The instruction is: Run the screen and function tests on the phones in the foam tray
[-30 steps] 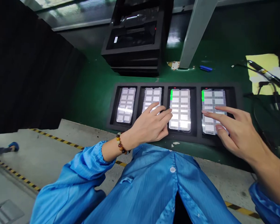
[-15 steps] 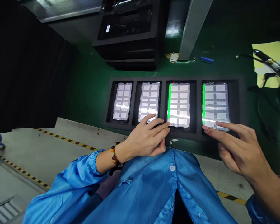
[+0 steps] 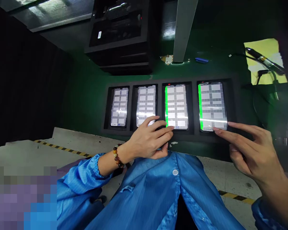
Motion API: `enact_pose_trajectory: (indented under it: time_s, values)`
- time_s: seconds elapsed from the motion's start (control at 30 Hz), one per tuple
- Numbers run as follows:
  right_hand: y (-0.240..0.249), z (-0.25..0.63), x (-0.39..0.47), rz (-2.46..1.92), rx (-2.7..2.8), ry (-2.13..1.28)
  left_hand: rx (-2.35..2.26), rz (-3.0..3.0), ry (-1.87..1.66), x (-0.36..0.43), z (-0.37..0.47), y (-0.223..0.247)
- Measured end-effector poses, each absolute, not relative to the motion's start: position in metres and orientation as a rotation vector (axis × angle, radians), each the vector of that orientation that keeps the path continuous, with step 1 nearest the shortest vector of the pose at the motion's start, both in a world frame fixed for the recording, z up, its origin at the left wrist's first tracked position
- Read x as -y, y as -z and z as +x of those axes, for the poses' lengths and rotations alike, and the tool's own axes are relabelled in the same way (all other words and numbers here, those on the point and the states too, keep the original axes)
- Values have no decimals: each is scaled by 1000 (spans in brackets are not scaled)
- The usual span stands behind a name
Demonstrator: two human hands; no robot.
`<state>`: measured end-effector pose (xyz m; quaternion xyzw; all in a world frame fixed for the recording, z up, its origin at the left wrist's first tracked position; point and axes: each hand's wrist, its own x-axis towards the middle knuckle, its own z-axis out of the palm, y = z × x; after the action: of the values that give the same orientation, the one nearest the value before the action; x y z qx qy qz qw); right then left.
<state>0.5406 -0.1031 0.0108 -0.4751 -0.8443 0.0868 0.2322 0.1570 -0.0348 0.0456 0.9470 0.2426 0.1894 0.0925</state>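
Observation:
Several smartphones lie face up in a row, each in a recess of a black tray [image 3: 148,131]. Their lit screens show a grid of pale blocks. A green band runs down the left side of the third phone [image 3: 177,107] and of the rightmost phone [image 3: 212,105]. My left hand [image 3: 150,138] rests with fingers spread over the lower edges of the second phone [image 3: 146,103] and the third. My right hand [image 3: 252,145] is open, its index fingertip at the bottom edge of the rightmost phone. The leftmost phone [image 3: 119,107] lies apart from both hands.
Behind the tray stands a large black box [image 3: 120,41] beside a grey metal post [image 3: 185,30]. A blue cap-like piece [image 3: 201,60] lies on the green table. On the right, a pen [image 3: 264,60] and cables lie on yellow paper [image 3: 261,44]. Black cloth [image 3: 26,80] hangs at left.
The view has shifted, so the tray and table sit further left. My right index fingertip has moved along the rightmost phone's lower edge to the right. My left hand stays over the middle phones.

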Motion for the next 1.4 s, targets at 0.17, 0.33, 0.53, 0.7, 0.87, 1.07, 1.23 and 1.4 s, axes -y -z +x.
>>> enact_pose_trajectory:
  time_s: [0.17, 0.33, 0.53, 0.7, 0.87, 1.07, 1.23, 1.4]
  values:
    - [-17, 556, 110, -1382, 2286, -230, -616, 2850, -543, 25, 175, -43]
    - [-20, 557, 110, -1372, 2279, -192, -495, 2882, -555, 15, 191, -40]
    - [-19, 555, 102, -1397, 2289, -170, -438, 2830, -429, -3, 197, -45]
    - [-19, 554, 84, -1442, 2283, -180, -531, 2806, -344, -21, 196, -51]
    - [-21, 553, 60, -1476, 2281, -186, -611, 2780, -368, -38, 197, -49]
    - [-24, 550, 30, -1590, 2290, -183, -740, 2761, -367, -54, 203, -50]
    - [-25, 547, 7, -1676, 2237, -197, -840, 2718, -334, -63, 207, -52]
    - [-27, 541, -12, -1724, 2223, -218, -953, 2703, -290, -69, 211, -53]
